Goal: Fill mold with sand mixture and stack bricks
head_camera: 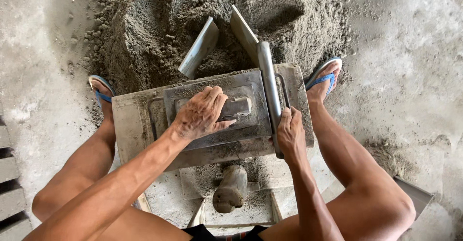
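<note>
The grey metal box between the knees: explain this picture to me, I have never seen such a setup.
One picture, from a camera on the person's head, looking down at bare arms and knees. The person squats over a grey metal mould on the floor, beside a sand pile. The left hand presses on the handle of a flat plate set in the mould's top. The right hand grips a side bar. Two metal flaps stand open behind. A wooden tamper lies below on a slab. The feet wear blue sandals.
</note>
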